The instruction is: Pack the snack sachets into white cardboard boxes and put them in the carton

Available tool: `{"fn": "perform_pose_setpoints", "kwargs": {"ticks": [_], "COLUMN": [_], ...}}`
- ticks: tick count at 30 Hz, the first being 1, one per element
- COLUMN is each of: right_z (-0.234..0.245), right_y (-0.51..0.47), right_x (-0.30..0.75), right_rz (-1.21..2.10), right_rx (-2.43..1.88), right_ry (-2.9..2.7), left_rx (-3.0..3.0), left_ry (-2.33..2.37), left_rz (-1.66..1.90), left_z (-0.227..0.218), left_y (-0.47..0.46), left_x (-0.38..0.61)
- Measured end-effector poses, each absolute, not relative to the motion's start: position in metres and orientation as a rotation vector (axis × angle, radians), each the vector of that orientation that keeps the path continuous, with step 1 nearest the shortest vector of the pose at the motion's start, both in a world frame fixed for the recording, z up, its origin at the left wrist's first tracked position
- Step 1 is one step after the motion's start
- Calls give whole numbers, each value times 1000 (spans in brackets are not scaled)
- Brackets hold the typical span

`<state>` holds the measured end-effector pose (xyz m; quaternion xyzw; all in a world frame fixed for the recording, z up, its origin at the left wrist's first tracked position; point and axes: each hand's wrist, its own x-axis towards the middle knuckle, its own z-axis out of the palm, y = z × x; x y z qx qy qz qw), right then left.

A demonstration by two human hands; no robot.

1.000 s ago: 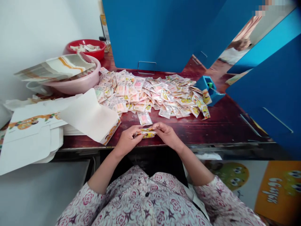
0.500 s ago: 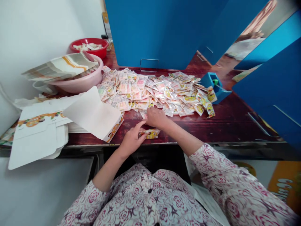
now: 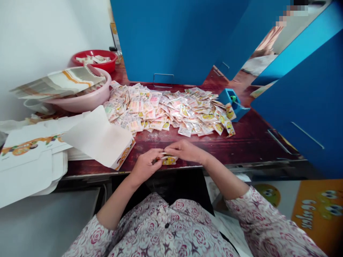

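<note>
A small printed foil sachet lies in both hands at the near edge of the dark red wooden bench, its long axis running left to right, roughly parallel to that edge. The left hand is closed narrowly around the sachet's left end, which tucks under its fingers. The right hand comes in from the right, curled and narrow, its fingers reaching over the sachet's upper edge; whether they grip cannot be told. The sachet sits closer to the left hand. A heap of sachets lies further along the bench, well apart, beyond an open printed carton near the left hand.
</note>
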<state>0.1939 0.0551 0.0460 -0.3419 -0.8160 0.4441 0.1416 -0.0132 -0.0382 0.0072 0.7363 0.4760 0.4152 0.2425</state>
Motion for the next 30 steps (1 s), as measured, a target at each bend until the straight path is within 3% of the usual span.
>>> {"fn": "perform_pose_setpoints", "kwargs": {"ticks": [5, 10, 19, 30], "right_z": [48, 49, 30, 22], "right_y": [114, 171, 176, 143], "right_x": [203, 206, 227, 256], "right_rz": [599, 131, 79, 165], "right_rx": [-1431, -1658, -1727, -1259], "right_ry": [-1988, -2211, -2105, -2006], "left_rx": [2020, 1886, 1892, 1932], "left_ry": [1327, 1530, 1524, 1500], "left_rz": [1185, 1052, 1032, 1023], "left_z": [5, 3, 8, 7], "left_y": [-40, -40, -37, -39], "left_x": [-10, -10, -11, -11]}}
